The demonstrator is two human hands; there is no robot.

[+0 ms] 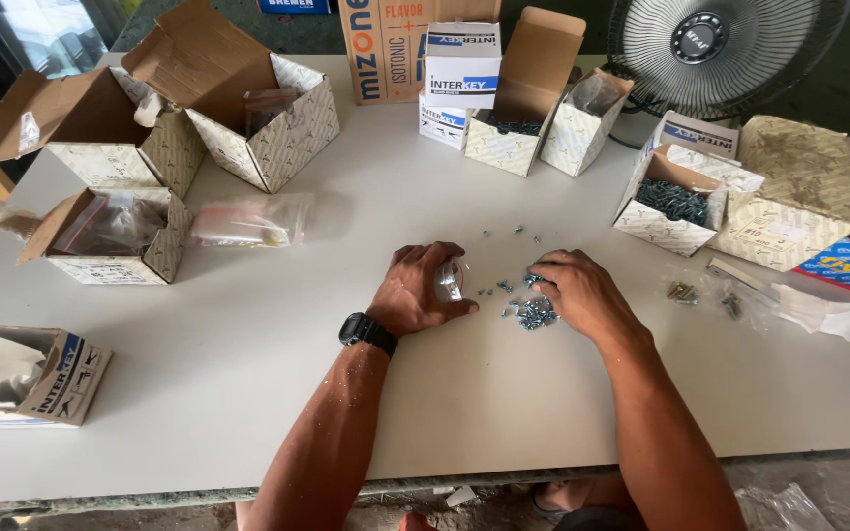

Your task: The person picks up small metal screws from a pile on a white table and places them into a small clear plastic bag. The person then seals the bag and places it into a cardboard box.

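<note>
Small clear bag (448, 281) sitting mid-surface, left hand (415, 291) curling shut around it; its long axis hidden. Right hand (575, 290) resting half-curled, fingertips touching loose screw pile (533, 311); whether pinching one, cannot tell. Open box (676, 202) toward right edge holding screws. Four open boxes near left edge holding plastic bags. White surface (248, 374).

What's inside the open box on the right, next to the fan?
The open box holds a heap of small bluish metal screws. Only the top of the heap shows; the box walls and flaps hide the rest, so how deep it goes cannot be told.
</note>
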